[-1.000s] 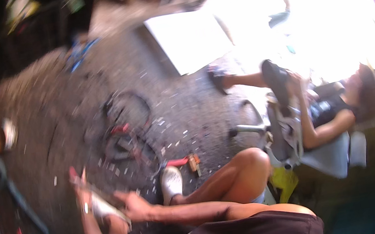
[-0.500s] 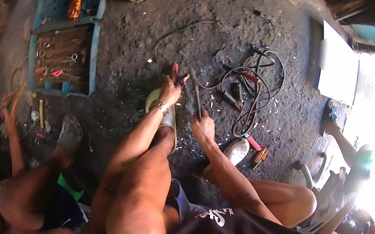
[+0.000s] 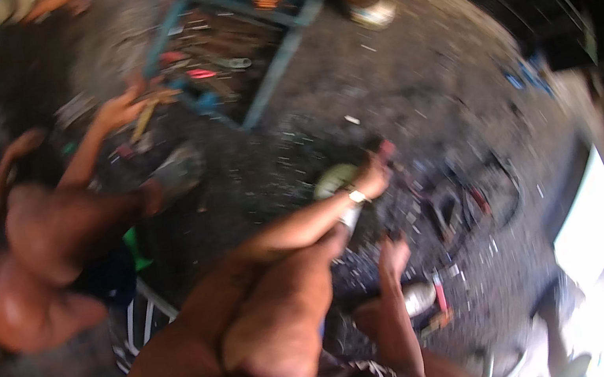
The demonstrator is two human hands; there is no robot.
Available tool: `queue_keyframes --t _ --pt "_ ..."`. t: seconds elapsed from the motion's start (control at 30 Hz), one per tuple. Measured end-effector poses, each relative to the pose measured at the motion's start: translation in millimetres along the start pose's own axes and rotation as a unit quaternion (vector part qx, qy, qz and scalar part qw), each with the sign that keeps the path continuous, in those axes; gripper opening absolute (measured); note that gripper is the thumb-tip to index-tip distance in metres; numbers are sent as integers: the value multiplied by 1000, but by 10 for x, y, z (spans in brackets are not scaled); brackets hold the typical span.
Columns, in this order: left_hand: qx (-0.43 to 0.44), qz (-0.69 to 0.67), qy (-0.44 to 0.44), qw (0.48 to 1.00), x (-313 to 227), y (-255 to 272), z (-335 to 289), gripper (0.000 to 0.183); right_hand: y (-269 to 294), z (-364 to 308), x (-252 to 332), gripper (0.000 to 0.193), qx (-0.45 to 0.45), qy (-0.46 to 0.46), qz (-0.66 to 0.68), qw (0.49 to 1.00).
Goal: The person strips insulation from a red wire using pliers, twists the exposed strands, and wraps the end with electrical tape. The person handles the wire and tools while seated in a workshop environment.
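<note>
Motion blurs the whole head view. My left hand point(image 3: 372, 178), with a watch point(image 3: 356, 196) on its wrist, reaches forward past my knee. Its fingers are closed on a red-handled tool point(image 3: 386, 149), whose kind I cannot make out. Closer to me and a little right, my right hand point(image 3: 393, 255) is closed round a dark metal rod point(image 3: 394, 235); most of the rod is lost in the blur. A pale green round thing point(image 3: 334, 180) lies just left of my left hand, by my foot. My light clog point(image 3: 419, 298) shows beside my right forearm.
Dark cables point(image 3: 472, 204) lie coiled on the floor to the right. A red-handled tool point(image 3: 440, 293) rests by the clog. Ahead left stands a blue toolbox point(image 3: 264, 83) of wrenches, with a bucket point(image 3: 374, 14) beyond. A co-worker's hand point(image 3: 121, 111) is near it. A white panel point(image 3: 587, 221) stands right.
The view has swung, so the scene sits tilted and further right. Both my hands keep hold of their things. The co-worker's arm now reaches toward the toolbox.
</note>
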State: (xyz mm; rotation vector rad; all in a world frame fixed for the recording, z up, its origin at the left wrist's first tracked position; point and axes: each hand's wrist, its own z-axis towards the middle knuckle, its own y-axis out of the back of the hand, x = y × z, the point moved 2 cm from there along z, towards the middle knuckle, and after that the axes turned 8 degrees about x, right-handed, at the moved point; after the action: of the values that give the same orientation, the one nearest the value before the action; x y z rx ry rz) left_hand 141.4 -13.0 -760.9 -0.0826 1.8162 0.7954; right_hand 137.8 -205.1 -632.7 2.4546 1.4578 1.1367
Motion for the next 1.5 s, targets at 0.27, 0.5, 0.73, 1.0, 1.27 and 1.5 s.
queue_keyframes --t 0.27,0.5,0.73,1.0,1.27,1.5 --pt "103 208 114 966 -1029 968 17 45 373 -82 -424 40 -10 105 -174 979" --pt "-305 -331 212 867 -678 2835 -763 39 456 -248 -554 61 -66 130 -379 914" --pt "-367 -532 72 760 -269 4439 -1330 66 464 -326 -260 57 0 207 -320 925" --pt "-325 -510 49 794 -694 4441 -1229 36 707 -548 476 37 35 312 -224 923" --pt "45 -281 135 949 -2433 3593 -1581 35 1042 -1301 2156 80 -29 563 -247 788" --pt "397 -103 14 912 -3123 2993 -906 43 1204 -1265 2842 82 26 650 -462 603"
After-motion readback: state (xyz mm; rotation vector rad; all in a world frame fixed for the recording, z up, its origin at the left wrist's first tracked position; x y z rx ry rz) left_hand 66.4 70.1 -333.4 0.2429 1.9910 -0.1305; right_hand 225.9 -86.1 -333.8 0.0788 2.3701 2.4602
